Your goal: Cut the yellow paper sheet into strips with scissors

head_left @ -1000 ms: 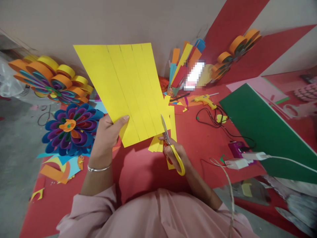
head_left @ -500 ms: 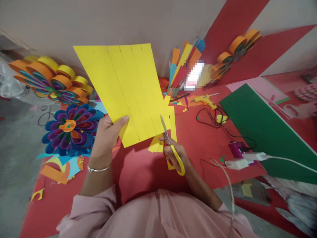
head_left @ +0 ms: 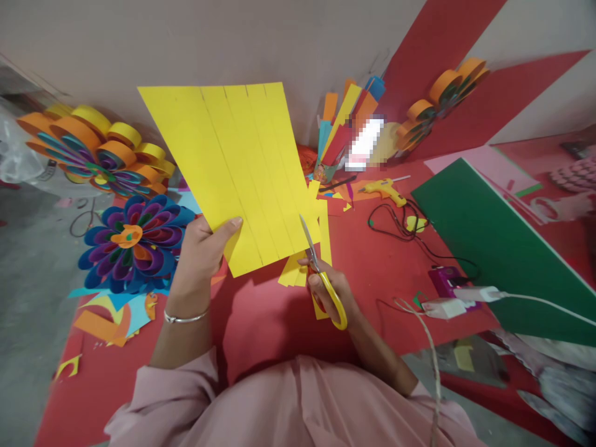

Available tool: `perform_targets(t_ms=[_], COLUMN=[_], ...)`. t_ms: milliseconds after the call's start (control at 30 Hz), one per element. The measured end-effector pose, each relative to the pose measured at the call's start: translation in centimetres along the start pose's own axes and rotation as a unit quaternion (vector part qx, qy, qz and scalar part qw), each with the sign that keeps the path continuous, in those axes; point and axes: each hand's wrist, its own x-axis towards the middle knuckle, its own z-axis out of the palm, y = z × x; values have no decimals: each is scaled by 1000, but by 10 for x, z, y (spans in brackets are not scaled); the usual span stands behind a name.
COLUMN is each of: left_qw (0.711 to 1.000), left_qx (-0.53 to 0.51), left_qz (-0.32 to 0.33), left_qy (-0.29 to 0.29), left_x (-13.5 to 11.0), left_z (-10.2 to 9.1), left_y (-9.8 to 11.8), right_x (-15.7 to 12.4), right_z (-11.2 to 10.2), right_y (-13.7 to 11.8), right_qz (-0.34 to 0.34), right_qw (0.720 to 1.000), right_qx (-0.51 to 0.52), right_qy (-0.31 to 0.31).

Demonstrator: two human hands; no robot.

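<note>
My left hand (head_left: 205,248) grips a yellow sheet of paper (head_left: 237,167) by its lower left edge, thumb on top and the other fingers hidden behind. Several dark lines run down the sheet. At its lower right corner, my right hand (head_left: 333,288) is closed round the yellow handles of a pair of scissors (head_left: 333,298). Their blades lie at the sheet's right-hand edge, pointing up and away from me. Cut yellow strips (head_left: 293,271) lie on the red tabletop (head_left: 261,335) beneath the sheet and scissors.
At left sit a blue and purple paper flower (head_left: 133,239) and a larger orange one (head_left: 93,146), with paper scraps (head_left: 114,316) nearby. Behind stands a cup of paper strips (head_left: 326,167). To the right are a yellow glue gun (head_left: 388,189), a purple power socket (head_left: 447,282) with cables, and a green board (head_left: 503,242).
Almost nothing differs. Both hands, the yellow sheet and the scissors hold practically the same position; the view has shifted very slightly.
</note>
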Motion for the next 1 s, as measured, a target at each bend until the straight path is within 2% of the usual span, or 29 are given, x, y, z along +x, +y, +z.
perform_targets(t_ms=[300, 567, 733, 1000], left_qw=[999, 1000, 999, 999], left_qx=[13, 13, 4, -2], left_qz=[11, -14, -23, -34], left_qy=[-27, -12, -25, -23], left_x=[-1, -3, -2, -6], left_z=[-3, -3, -4, -3], left_y=[1, 4, 3, 9], right_x=[-1, -2, -3, -4], right_z=[-1, 0, 3, -3], right_y=[2, 6, 6, 4], right_qz=[-39, -8, -17, -48], right_qw=[999, 998, 997, 995], right_qx=[-31, -53, -54, -80], right_qy=[7, 24, 55, 39])
